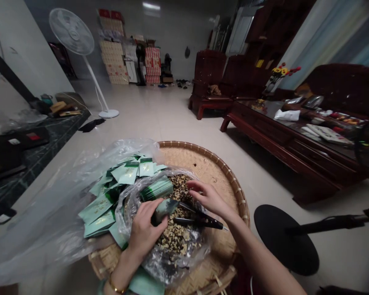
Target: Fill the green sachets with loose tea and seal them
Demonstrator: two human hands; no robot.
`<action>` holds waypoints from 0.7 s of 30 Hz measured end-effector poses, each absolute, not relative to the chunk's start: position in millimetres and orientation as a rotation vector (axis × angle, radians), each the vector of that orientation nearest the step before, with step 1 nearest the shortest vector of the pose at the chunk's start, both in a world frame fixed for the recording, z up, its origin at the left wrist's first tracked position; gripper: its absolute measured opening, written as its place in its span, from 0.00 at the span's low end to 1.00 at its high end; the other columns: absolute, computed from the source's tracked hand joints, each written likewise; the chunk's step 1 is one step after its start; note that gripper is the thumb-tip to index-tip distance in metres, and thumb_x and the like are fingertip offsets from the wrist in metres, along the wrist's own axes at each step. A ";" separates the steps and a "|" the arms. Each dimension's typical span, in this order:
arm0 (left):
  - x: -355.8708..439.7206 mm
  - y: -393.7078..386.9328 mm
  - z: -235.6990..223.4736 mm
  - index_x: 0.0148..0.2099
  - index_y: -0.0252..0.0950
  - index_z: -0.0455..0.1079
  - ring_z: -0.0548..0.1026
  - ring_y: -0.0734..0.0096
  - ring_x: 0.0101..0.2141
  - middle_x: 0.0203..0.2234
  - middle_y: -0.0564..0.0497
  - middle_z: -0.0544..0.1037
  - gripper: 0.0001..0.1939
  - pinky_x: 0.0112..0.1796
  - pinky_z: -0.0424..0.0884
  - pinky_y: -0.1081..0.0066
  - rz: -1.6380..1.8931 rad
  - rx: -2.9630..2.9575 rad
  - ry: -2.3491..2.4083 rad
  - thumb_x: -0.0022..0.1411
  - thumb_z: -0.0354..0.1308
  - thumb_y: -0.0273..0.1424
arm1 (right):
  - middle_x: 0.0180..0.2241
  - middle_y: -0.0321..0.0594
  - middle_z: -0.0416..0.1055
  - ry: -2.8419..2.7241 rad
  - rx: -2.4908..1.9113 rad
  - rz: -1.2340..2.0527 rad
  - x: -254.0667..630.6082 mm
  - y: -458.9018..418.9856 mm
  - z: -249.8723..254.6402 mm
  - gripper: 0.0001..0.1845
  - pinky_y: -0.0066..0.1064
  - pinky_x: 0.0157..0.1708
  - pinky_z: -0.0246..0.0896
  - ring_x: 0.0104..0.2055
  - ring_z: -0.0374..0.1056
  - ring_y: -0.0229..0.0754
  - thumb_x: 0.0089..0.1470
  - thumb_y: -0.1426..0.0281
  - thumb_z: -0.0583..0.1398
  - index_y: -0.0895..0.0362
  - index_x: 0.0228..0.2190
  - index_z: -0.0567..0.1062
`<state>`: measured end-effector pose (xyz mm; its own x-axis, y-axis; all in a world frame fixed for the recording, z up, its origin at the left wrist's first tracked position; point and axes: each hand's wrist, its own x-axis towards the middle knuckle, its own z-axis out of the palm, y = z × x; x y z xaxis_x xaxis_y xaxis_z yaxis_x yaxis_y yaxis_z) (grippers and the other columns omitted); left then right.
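My left hand [143, 225] grips a small pale-green sachet [165, 207], whose dark end points toward the middle of the tray. To its right, my right hand [210, 198] hovers with fingers apart and nothing visible in them. Under it lie black tongs [199, 218] on a loose dark-and-cream dried mix [175, 239], which sits in a clear plastic bag [160, 262]. A tight stack of green sachets [157, 187] rests on the bag just beyond my left hand. Many more sachets [127, 172] are heaped at the left. Everything lies on a round woven bamboo tray [233, 180].
A large clear plastic sheet [49, 229] spreads left of the tray. At right stands a black round base with a pole [285, 239]. A dark wooden table [273, 139] is farther right. A white standing fan [109, 113] and stacked boxes [113, 57] are beyond.
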<state>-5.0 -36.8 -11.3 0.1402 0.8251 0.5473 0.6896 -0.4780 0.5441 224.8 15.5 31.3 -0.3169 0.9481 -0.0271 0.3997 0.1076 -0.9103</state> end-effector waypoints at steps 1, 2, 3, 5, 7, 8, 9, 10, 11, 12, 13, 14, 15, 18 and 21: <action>-5.7 -36.5 -11.9 0.50 0.35 0.69 0.74 0.59 0.42 0.40 0.45 0.77 0.17 0.44 0.73 0.59 1.271 2.215 1.530 0.56 0.58 0.28 | 0.51 0.48 0.70 -1.973 -1.383 1.034 227.4 24.8 27.8 0.22 0.41 0.52 0.61 0.51 0.67 0.47 0.52 0.73 0.58 0.57 0.50 0.71; -6.6 -36.2 -12.7 0.50 0.35 0.69 0.74 0.59 0.42 0.40 0.45 0.77 0.18 0.44 0.73 0.59 1.287 2.190 1.549 0.56 0.58 0.28 | 0.53 0.50 0.68 -2.148 -1.431 0.913 228.2 33.6 23.7 0.28 0.41 0.54 0.58 0.54 0.64 0.49 0.48 0.77 0.60 0.59 0.52 0.69; -7.4 -36.1 -13.6 0.50 0.35 0.69 0.75 0.59 0.42 0.41 0.45 0.77 0.18 0.44 0.73 0.60 1.303 2.169 1.566 0.55 0.58 0.28 | 0.54 0.52 0.67 -2.306 -1.470 0.839 227.3 41.7 19.4 0.32 0.41 0.54 0.58 0.55 0.63 0.51 0.44 0.81 0.61 0.60 0.53 0.68; -8.9 -35.8 -15.4 0.50 0.35 0.69 0.75 0.59 0.42 0.41 0.45 0.77 0.19 0.44 0.73 0.60 1.334 2.137 1.587 0.55 0.58 0.28 | 0.51 0.53 0.69 -2.484 -1.518 0.788 221.0 55.6 11.0 0.35 0.39 0.50 0.61 0.52 0.66 0.53 0.38 0.83 0.62 0.61 0.52 0.69; -9.8 -35.1 -17.0 0.50 0.34 0.69 0.75 0.60 0.41 0.40 0.46 0.77 0.18 0.44 0.73 0.60 1.353 2.120 1.593 0.55 0.58 0.28 | 0.49 0.51 0.72 -2.530 -1.522 0.795 211.5 67.0 4.8 0.34 0.38 0.47 0.63 0.48 0.69 0.53 0.37 0.82 0.63 0.60 0.51 0.71; -10.0 -34.7 -17.7 0.49 0.34 0.69 0.75 0.60 0.41 0.40 0.46 0.77 0.18 0.44 0.73 0.60 1.359 2.118 1.592 0.55 0.58 0.28 | 0.49 0.50 0.72 -2.527 -1.511 0.790 206.7 72.0 2.7 0.34 0.37 0.48 0.62 0.49 0.69 0.53 0.39 0.81 0.64 0.59 0.51 0.71; -10.1 -34.2 -18.2 0.49 0.34 0.69 0.75 0.60 0.41 0.40 0.46 0.77 0.18 0.44 0.73 0.60 1.362 2.119 1.589 0.55 0.58 0.28 | 0.51 0.49 0.71 -2.526 -1.498 0.774 202.4 76.7 1.2 0.33 0.37 0.50 0.61 0.52 0.67 0.52 0.42 0.79 0.63 0.58 0.53 0.69; -10.1 -33.8 -18.7 0.49 0.34 0.69 0.75 0.60 0.41 0.40 0.46 0.77 0.18 0.44 0.73 0.60 1.366 2.121 1.585 0.55 0.58 0.28 | 0.54 0.48 0.68 -2.528 -1.484 0.758 198.7 81.1 0.1 0.33 0.37 0.52 0.59 0.55 0.65 0.51 0.44 0.77 0.63 0.56 0.55 0.67; -10.0 -33.4 -19.2 0.49 0.34 0.69 0.75 0.60 0.41 0.40 0.46 0.78 0.18 0.44 0.73 0.60 1.371 2.123 1.579 0.55 0.58 0.28 | 0.56 0.47 0.66 -2.536 -1.472 0.747 195.7 85.0 -0.8 0.33 0.37 0.54 0.57 0.57 0.63 0.51 0.47 0.75 0.63 0.55 0.56 0.66; -9.9 -33.1 -19.6 0.49 0.34 0.69 0.75 0.60 0.41 0.40 0.46 0.78 0.17 0.44 0.73 0.60 1.379 2.123 1.574 0.55 0.58 0.28 | 0.58 0.47 0.64 -2.551 -1.466 0.746 193.3 88.4 -1.7 0.34 0.38 0.55 0.56 0.58 0.61 0.52 0.47 0.73 0.63 0.54 0.57 0.65; -9.8 -32.8 -20.1 0.49 0.34 0.69 0.75 0.60 0.41 0.40 0.46 0.78 0.17 0.44 0.73 0.60 1.386 2.121 1.571 0.55 0.58 0.28 | 0.58 0.47 0.64 -2.573 -1.463 0.754 191.3 91.3 -2.8 0.36 0.39 0.56 0.56 0.59 0.60 0.53 0.46 0.70 0.65 0.54 0.57 0.64; -9.7 -32.7 -20.4 0.49 0.35 0.69 0.75 0.60 0.41 0.40 0.46 0.78 0.17 0.44 0.73 0.60 1.391 2.118 1.569 0.55 0.58 0.28 | 0.58 0.48 0.64 -2.599 -1.463 0.770 189.6 93.6 -4.1 0.39 0.40 0.55 0.56 0.59 0.61 0.55 0.43 0.69 0.67 0.54 0.57 0.65; -9.7 -32.7 -20.7 0.49 0.35 0.69 0.75 0.60 0.41 0.40 0.46 0.78 0.17 0.44 0.73 0.60 1.397 2.114 1.569 0.56 0.58 0.28 | 0.58 0.49 0.64 -2.625 -1.462 0.789 188.1 95.4 -5.5 0.42 0.41 0.55 0.57 0.58 0.61 0.57 0.39 0.69 0.69 0.55 0.57 0.65; -9.8 -33.0 -21.1 0.49 0.35 0.69 0.75 0.60 0.41 0.40 0.46 0.78 0.17 0.44 0.73 0.60 1.402 2.102 1.572 0.56 0.58 0.28 | 0.58 0.49 0.64 -2.662 -1.448 0.821 184.1 97.7 -9.7 0.45 0.40 0.56 0.57 0.59 0.60 0.57 0.33 0.72 0.70 0.55 0.56 0.66; -10.0 -33.8 -20.9 0.49 0.35 0.69 0.76 0.61 0.41 0.39 0.46 0.78 0.17 0.44 0.73 0.60 1.404 2.100 1.570 0.56 0.58 0.28 | 0.56 0.49 0.66 -2.638 -1.480 0.846 180.9 96.6 -12.2 0.43 0.41 0.53 0.58 0.57 0.62 0.58 0.32 0.73 0.70 0.54 0.54 0.68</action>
<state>-10.0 -33.8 -20.9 0.0040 0.8188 0.5741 0.6617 -0.4326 0.6124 180.9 96.6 -12.2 -0.5557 0.7918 -0.2535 0.7915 0.4106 -0.4527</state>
